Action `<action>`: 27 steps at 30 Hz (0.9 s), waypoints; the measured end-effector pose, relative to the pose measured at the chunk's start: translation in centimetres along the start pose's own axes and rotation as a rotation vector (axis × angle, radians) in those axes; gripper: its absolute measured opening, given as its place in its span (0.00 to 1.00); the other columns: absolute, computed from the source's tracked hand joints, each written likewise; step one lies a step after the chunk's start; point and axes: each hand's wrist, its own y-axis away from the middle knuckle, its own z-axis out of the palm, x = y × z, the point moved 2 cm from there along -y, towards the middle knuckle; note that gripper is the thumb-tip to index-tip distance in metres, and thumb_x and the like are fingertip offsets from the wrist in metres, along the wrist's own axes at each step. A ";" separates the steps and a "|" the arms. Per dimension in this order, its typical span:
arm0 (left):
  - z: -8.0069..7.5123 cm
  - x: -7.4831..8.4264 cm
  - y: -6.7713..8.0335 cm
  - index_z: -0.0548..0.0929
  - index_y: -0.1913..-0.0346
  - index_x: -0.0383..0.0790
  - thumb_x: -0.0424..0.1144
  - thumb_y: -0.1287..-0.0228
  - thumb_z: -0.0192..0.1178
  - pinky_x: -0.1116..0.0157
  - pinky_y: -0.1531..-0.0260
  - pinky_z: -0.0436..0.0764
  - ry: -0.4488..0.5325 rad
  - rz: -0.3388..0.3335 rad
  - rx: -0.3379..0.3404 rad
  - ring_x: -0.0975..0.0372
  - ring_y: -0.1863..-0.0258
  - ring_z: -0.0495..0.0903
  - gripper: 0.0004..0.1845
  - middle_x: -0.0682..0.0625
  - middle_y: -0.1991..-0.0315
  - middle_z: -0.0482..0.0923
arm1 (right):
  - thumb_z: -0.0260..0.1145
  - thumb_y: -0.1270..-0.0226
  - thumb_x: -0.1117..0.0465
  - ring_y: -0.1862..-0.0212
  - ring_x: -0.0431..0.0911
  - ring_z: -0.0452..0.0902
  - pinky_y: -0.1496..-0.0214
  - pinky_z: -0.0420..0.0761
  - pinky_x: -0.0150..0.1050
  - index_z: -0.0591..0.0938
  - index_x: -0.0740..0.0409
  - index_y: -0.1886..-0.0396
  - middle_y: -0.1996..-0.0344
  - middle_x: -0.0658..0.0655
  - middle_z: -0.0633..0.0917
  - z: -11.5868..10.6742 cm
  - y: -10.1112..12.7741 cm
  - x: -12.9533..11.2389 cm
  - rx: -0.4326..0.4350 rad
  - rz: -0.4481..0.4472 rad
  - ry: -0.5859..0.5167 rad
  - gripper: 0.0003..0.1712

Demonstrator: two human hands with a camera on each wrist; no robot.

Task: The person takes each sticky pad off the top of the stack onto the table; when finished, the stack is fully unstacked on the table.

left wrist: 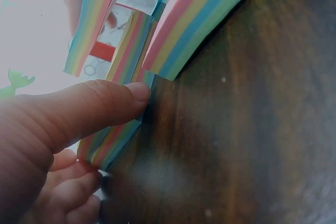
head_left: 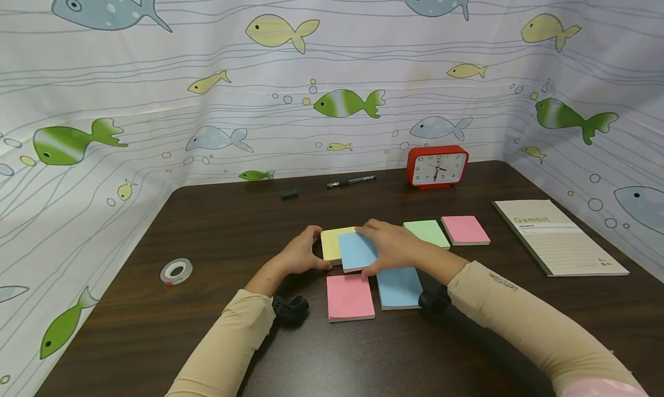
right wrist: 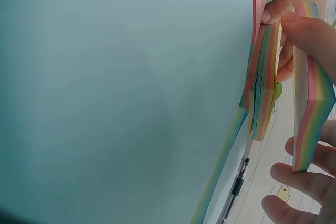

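Note:
My left hand grips the sides of a yellow-topped sticky-note pad; in the left wrist view its thumb lies along striped pad edges, which look like two pads stacked. Just right of it, my right hand holds a blue-topped sticky-note pad between thumb and fingers. That pad overlaps the yellow one in the head view, and in the right wrist view it is raised apart from the stack. Nearer the front lie a pink pad and another blue pad, side by side.
Behind my right hand are a green pad and a pink pad. A notebook lies at right, a tape roll at left. Farther back are a small dark block, a pen and a red clock.

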 end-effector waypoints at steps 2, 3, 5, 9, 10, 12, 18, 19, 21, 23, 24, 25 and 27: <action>0.0 0.0 0.0 0.57 0.41 0.33 0.42 0.61 0.71 0.56 0.47 0.62 0.000 -0.004 0.001 0.53 0.42 0.61 0.44 0.39 0.41 0.59 | 0.67 0.65 0.34 0.52 0.46 0.68 0.56 0.72 0.45 0.66 0.56 0.39 0.50 0.54 0.70 0.0 0.2 0.1 0.004 -0.004 0.001 0.53; 0.0 0.0 0.0 0.57 0.41 0.33 0.42 0.61 0.71 0.57 0.47 0.62 0.000 -0.007 0.001 0.53 0.42 0.61 0.45 0.39 0.41 0.59 | 0.67 0.65 0.34 0.52 0.46 0.68 0.56 0.72 0.45 0.66 0.56 0.39 0.50 0.54 0.70 0.0 0.4 0.1 0.007 -0.005 0.005 0.53; 0.0 0.0 0.0 0.57 0.41 0.33 0.41 0.61 0.71 0.56 0.47 0.62 0.001 -0.008 0.003 0.53 0.42 0.61 0.45 0.39 0.41 0.60 | 0.67 0.65 0.33 0.52 0.46 0.69 0.57 0.73 0.45 0.66 0.57 0.40 0.51 0.55 0.71 0.0 0.6 0.2 0.014 -0.011 0.005 0.53; 0.0 0.1 0.1 0.58 0.41 0.33 0.41 0.62 0.71 0.56 0.47 0.62 -0.003 -0.012 0.005 0.53 0.42 0.61 0.45 0.39 0.41 0.60 | 0.67 0.65 0.33 0.53 0.46 0.69 0.57 0.73 0.45 0.67 0.57 0.40 0.51 0.54 0.71 0.1 1.1 0.5 0.031 -0.014 0.004 0.52; 0.0 0.2 0.1 0.58 0.41 0.33 0.41 0.62 0.71 0.56 0.47 0.62 -0.004 -0.013 0.006 0.53 0.42 0.61 0.45 0.39 0.41 0.60 | 0.67 0.65 0.34 0.53 0.46 0.69 0.57 0.73 0.45 0.67 0.57 0.40 0.51 0.54 0.71 0.1 1.2 0.6 0.035 -0.014 0.005 0.52; 0.0 0.1 0.1 0.57 0.41 0.33 0.41 0.62 0.71 0.56 0.47 0.62 -0.003 -0.013 0.007 0.53 0.42 0.61 0.45 0.40 0.41 0.60 | 0.67 0.65 0.34 0.54 0.46 0.69 0.57 0.73 0.45 0.67 0.57 0.40 0.51 0.54 0.71 0.1 1.5 0.8 0.039 -0.015 0.004 0.52; 0.0 0.0 0.0 0.57 0.41 0.33 0.41 0.61 0.71 0.57 0.47 0.62 0.003 -0.010 0.004 0.53 0.42 0.61 0.45 0.40 0.41 0.60 | 0.68 0.65 0.36 0.56 0.46 0.70 0.59 0.74 0.43 0.67 0.57 0.40 0.51 0.54 0.71 0.0 2.3 1.2 0.042 -0.013 0.001 0.51; 0.0 0.0 0.0 0.57 0.41 0.33 0.41 0.61 0.71 0.57 0.47 0.62 0.004 -0.010 0.004 0.53 0.42 0.61 0.45 0.39 0.41 0.60 | 0.68 0.65 0.36 0.56 0.46 0.70 0.59 0.74 0.43 0.67 0.57 0.40 0.51 0.54 0.71 -0.1 2.5 1.3 0.043 -0.011 0.002 0.51; 0.0 0.0 0.0 0.57 0.41 0.33 0.41 0.62 0.71 0.56 0.47 0.62 0.002 -0.008 0.005 0.53 0.42 0.61 0.45 0.39 0.41 0.60 | 0.68 0.65 0.36 0.56 0.46 0.70 0.59 0.74 0.42 0.67 0.57 0.40 0.51 0.54 0.71 -0.2 2.8 1.3 0.047 -0.009 0.010 0.51; 0.0 0.0 0.0 0.57 0.41 0.33 0.41 0.62 0.71 0.56 0.47 0.62 0.005 -0.011 0.008 0.53 0.42 0.61 0.45 0.39 0.41 0.60 | 0.69 0.65 0.36 0.56 0.46 0.70 0.59 0.74 0.42 0.67 0.57 0.41 0.51 0.54 0.71 -0.2 3.1 1.4 0.053 -0.008 0.010 0.51; 0.0 0.0 0.0 0.57 0.41 0.33 0.41 0.62 0.71 0.57 0.46 0.62 0.006 -0.013 0.008 0.53 0.42 0.61 0.45 0.39 0.41 0.60 | 0.69 0.66 0.36 0.56 0.46 0.70 0.59 0.74 0.43 0.67 0.57 0.41 0.51 0.55 0.71 -0.2 3.3 1.5 0.054 -0.008 0.008 0.51; 0.0 0.0 0.0 0.57 0.41 0.33 0.41 0.62 0.71 0.56 0.46 0.62 0.008 -0.013 0.009 0.53 0.42 0.61 0.45 0.39 0.41 0.60 | 0.69 0.66 0.36 0.56 0.46 0.70 0.59 0.74 0.43 0.67 0.57 0.41 0.51 0.54 0.71 -0.2 3.4 1.5 0.054 -0.004 0.008 0.51; 0.0 0.0 0.0 0.57 0.41 0.33 0.41 0.62 0.71 0.56 0.47 0.62 0.006 -0.014 0.008 0.53 0.42 0.61 0.45 0.39 0.41 0.60 | 0.68 0.66 0.36 0.54 0.46 0.69 0.58 0.73 0.44 0.67 0.57 0.41 0.50 0.55 0.70 -0.2 3.8 1.7 0.050 0.001 0.002 0.51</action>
